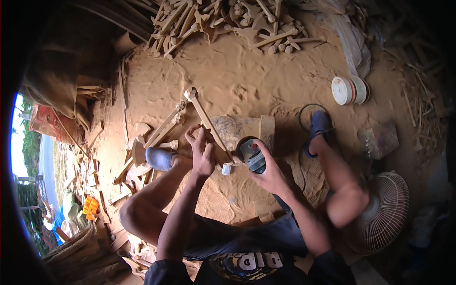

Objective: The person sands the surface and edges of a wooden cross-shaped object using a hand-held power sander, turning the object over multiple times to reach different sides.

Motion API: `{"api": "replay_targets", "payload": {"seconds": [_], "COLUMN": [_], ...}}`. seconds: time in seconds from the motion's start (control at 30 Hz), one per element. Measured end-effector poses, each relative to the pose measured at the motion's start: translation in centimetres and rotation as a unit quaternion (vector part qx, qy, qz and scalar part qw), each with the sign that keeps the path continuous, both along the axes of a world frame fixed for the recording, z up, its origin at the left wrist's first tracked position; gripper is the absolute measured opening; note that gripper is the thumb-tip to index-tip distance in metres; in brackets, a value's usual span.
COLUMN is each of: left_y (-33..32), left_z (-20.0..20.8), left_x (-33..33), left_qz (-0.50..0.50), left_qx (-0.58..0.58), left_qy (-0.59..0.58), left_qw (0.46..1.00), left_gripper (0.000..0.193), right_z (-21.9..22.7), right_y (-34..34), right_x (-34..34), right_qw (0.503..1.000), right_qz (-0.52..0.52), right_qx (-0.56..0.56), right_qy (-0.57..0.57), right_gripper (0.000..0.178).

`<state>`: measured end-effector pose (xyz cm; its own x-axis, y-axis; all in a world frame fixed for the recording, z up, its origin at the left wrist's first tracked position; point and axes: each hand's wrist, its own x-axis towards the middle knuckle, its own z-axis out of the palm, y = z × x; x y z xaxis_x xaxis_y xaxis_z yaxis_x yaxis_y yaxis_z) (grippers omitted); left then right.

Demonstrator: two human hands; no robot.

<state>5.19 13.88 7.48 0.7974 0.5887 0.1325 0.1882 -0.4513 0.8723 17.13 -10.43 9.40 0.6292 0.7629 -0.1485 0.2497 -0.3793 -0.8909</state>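
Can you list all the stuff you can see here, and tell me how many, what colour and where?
Carved wooden stick: one, pale tan, across the block, under the left hand.
Wooden block: one, brown, centre of the sawdust floor.
Angle grinder: one, dark grey with a disc, in the right hand.
Pile of carved pieces: many, tan, top.
Loose wood pieces: several, tan, left of the block.
Stack of discs: one stack, white with coloured edges, upper right.
Fan: one, pale, lower right.
Clogs: two, blue-grey, on the feet.
Left hand: on the stick.
Right hand: gripping the grinder.
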Motion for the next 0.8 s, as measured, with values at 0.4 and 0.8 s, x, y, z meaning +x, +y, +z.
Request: {"api": "replay_targets", "payload": {"seconds": [0.4,0.8], "left_y": [-1.7,-1.5], "left_z": [0.5,0.5], "left_x": [0.8,0.5], "left_qz": [0.012,0.043], "left_qx": [0.053,0.017], "left_qy": [-0.045,-0.048], "left_qw": [0.998,0.998], "left_gripper": [0.045,0.047], "right_z": [0.5,2.3], "right_y": [0.6,1.4], "right_x": [-1.1,-1.4], "right_qw": [0.998,0.996], "right_qz": [0.027,0.046], "right_qx": [-0.020,-0.072], "right_qy": [-0.049,-0.022], "right_gripper": [0.094,0.096]}}
